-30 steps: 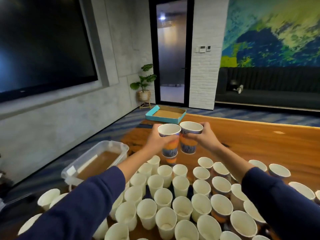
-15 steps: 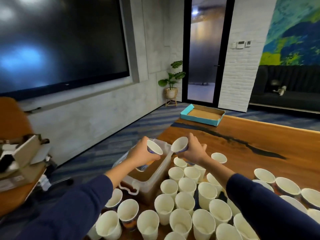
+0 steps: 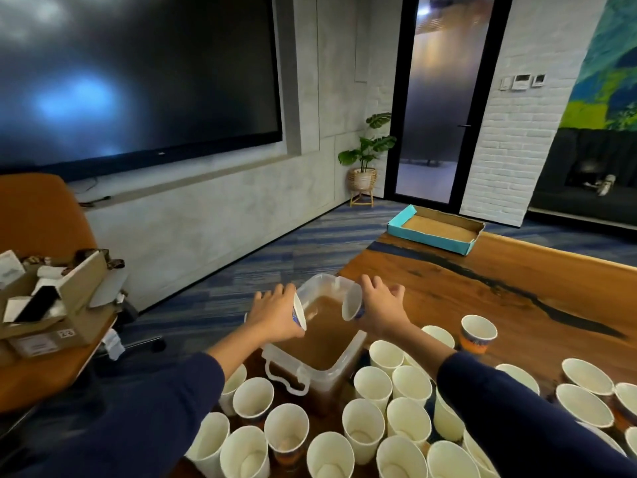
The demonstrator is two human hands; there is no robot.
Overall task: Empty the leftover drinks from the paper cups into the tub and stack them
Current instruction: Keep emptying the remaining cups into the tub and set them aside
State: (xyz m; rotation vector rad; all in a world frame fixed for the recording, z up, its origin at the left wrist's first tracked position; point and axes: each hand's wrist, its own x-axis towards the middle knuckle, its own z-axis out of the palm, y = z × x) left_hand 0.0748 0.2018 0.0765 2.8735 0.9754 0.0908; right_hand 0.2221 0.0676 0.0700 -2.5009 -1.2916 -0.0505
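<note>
Each hand grips a tipped cup, left hand [image 3: 275, 313] and right hand [image 3: 382, 310], mouths facing in over the tub [image 3: 320, 369] of brown liquid. Keep both rims inside its walls until drained.

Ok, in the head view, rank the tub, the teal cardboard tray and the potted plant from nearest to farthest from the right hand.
1. Tub: right under the right hand, to its left and below.
2. Teal cardboard tray: beyond it, at the table's far end.
3. Potted plant: farthest, on the floor by the glass door.
</note>
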